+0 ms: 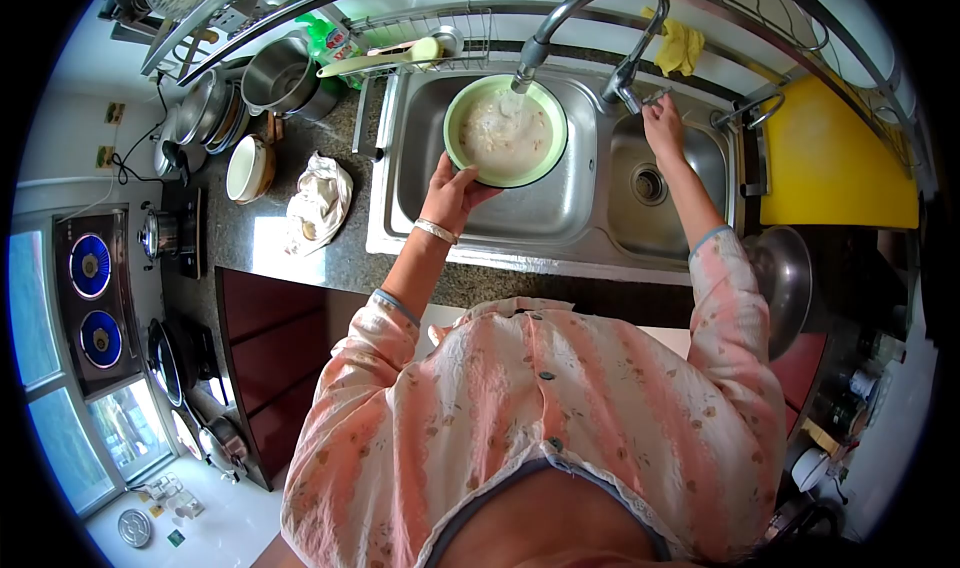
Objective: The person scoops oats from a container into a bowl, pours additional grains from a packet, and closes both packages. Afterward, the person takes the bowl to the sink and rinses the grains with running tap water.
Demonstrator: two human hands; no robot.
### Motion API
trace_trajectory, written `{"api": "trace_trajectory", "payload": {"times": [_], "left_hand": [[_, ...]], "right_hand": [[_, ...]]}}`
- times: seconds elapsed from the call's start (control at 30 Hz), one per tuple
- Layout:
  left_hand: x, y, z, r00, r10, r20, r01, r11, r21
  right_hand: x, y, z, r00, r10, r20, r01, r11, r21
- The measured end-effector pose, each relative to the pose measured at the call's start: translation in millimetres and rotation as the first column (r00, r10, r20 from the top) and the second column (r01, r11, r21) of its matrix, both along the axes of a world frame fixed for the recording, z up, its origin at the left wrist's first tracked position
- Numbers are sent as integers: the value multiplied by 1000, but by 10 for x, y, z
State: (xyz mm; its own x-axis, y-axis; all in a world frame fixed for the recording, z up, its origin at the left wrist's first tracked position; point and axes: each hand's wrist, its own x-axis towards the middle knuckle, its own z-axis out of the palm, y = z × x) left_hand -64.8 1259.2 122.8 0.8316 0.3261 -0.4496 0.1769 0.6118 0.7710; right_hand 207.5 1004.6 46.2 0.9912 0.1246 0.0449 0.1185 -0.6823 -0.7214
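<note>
A light green bowl with cloudy whitish water and pale bits in it is under the faucet, over the larger basin of the steel sink. Water runs from the spout into the bowl. My left hand grips the bowl's lower left rim, thumb on the edge; its other fingers are partly hidden beneath. At the right, my right hand has its fingers closed on the faucet handle, above the smaller basin.
Left on the counter are a crumpled cloth, a small cream pot, a steel pot and stacked lids. A wire rack runs behind the sink. A yellow board and a metal bowl are at the right.
</note>
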Motion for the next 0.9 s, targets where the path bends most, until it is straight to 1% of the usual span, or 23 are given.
{"api": "trace_trajectory", "payload": {"times": [0.03, 0.1, 0.23, 0.3, 0.33, 0.4, 0.43, 0.5, 0.53, 0.57, 0.6, 0.63, 0.7, 0.73, 0.77, 0.8, 0.83, 0.87, 0.9], "left_hand": [[-2, 1, -10, 1000, -1, -1, 1, 1000, 0], [-6, 8, -31, 1000, -7, 16, 7, 1000, -5], [-31, -13, -17, 1000, -2, 23, 2, 1000, -9], [-40, -24, -13, 1000, 9, 21, -9, 1000, 5], [-47, -27, -8, 1000, 12, 21, -12, 1000, 6], [-63, -40, 4, 1000, 5, 2, -5, 1000, 16], [-76, -49, 7, 1000, 6, 2, -7, 1000, 16], [-103, -70, 14, 1000, 15, 18, -15, 1000, 18], [-117, -82, 21, 1000, 20, 19, -20, 1000, 18], [-134, -90, 30, 999, 31, 16, -31, 999, 17], [-156, -94, 34, 999, 43, 14, -44, 999, 17], [-185, -97, 36, 998, 53, 15, -54, 998, 17], [-238, -108, 31, 997, 70, 33, -71, 997, 23], [-266, -112, 33, 996, 81, 34, -81, 996, 22], [-306, -115, 40, 996, 82, 25, -82, 996, 21], [-343, -111, 47, 996, 82, 17, -83, 996, 22], [-384, -103, 54, 996, 91, 16, -91, 996, 23], [-430, -95, 60, 996, 93, 4, -93, 995, 31], [-472, -90, 60, 995, 98, -5, -98, 994, 38]], "right_hand": [[14, 10, 6, 1000, -1, -1, 1, 1000, 0], [44, 49, 40, 1000, 6, 30, -3, 994, -109], [80, 105, 52, 999, 11, 50, -5, 994, -111], [133, 145, 59, 991, 59, 117, -36, 982, -184], [146, 144, 95, 991, 61, 117, -39, 982, -183], [181, 105, 159, 994, 109, -15, -110, 973, -203], [176, 72, 156, 994, 110, -16, -111, 973, -203], [164, -26, 152, 983, 181, -14, -181, 972, -152], [119, -63, 120, 982, 186, -13, -186, 971, -152], [42, -98, 77, 964, 189, 184, -146, 964, -224], [-47, -130, 61, 905, 200, 374, -94, 954, -283], [-202, -116, 133, 903, 210, 375, -103, 953, -284], [-569, -60, 257, 798, 196, 571, -100, 976, -195], [-713, -47, 141, 779, 365, 510, -264, 929, -261], [-879, -36, -52, 733, 523, 436, -420, 851, -314], [-1029, -32, -165, 779, 618, 109, -583, 777, -238], [-1150, -25, -279, 705, 673, -224, -704, 702, -106], [-1232, -3, -386, 798, 597, -81, -603, 789, -120], [-1284, 36, -452, 861, 503, 66, -495, 861, -115]]}}
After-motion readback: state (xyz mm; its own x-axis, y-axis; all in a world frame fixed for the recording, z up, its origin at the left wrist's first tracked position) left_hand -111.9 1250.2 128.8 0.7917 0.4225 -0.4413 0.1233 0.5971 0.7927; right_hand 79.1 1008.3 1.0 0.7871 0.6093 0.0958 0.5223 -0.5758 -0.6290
